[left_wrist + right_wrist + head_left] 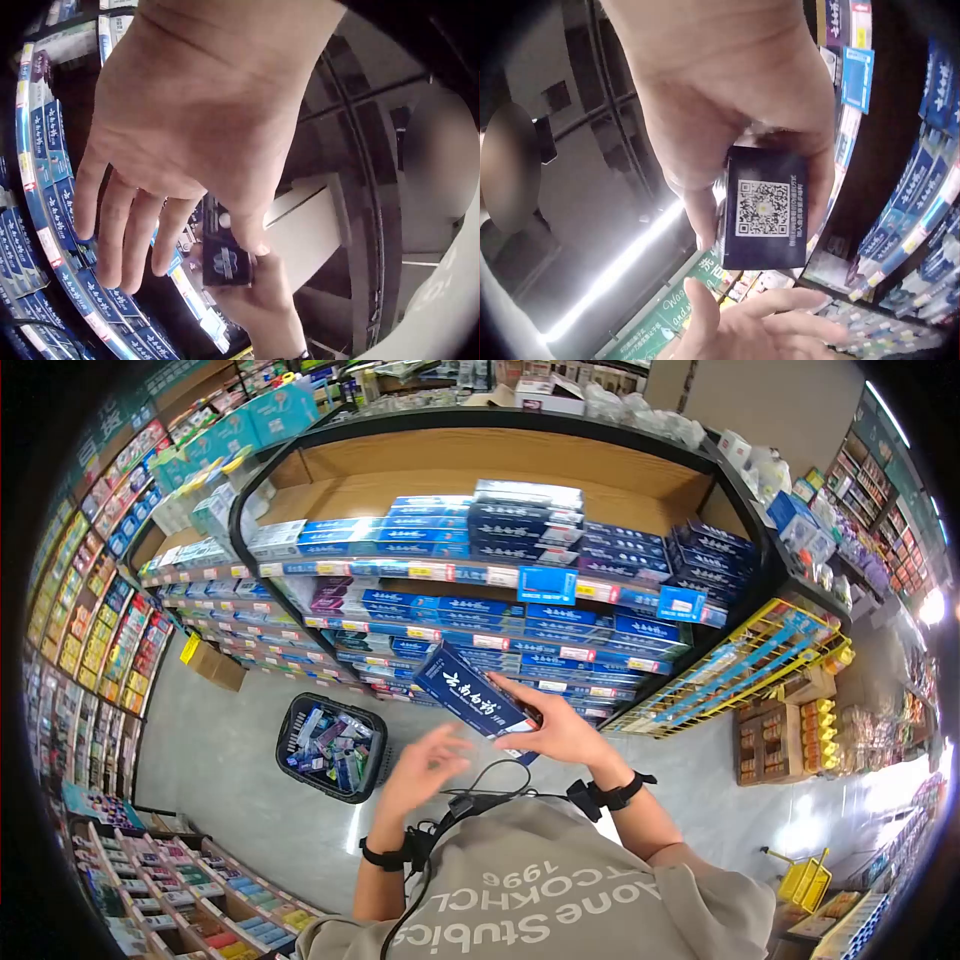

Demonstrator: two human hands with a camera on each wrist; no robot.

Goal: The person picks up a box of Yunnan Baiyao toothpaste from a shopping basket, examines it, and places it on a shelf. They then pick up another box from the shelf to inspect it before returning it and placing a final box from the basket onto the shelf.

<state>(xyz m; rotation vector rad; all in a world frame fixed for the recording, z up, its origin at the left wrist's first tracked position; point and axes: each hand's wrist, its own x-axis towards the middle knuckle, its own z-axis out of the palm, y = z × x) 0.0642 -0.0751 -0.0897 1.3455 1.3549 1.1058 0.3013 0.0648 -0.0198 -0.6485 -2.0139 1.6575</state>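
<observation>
A dark blue toothpaste box (462,692) is held in my right hand (562,730), thumb on one side and fingers on the other. It tilts in front of the shelves, its lettered face up. The right wrist view shows the end of the toothpaste box (765,244) with a QR code, gripped between thumb and fingers. My left hand (425,770) is beside the box's lower left, slightly blurred and holding nothing. In the left wrist view the left hand's fingers (116,232) extend loosely, and the box's other end (227,264) shows beyond the thumb.
Shelves of stacked toothpaste boxes (525,520) stand ahead, with price strips along their edges. A black basket (335,790) holding several boxes sits on the floor to the left. A yellow wire rack (725,670) stands right, and a cardboard carton (218,667) lies far left.
</observation>
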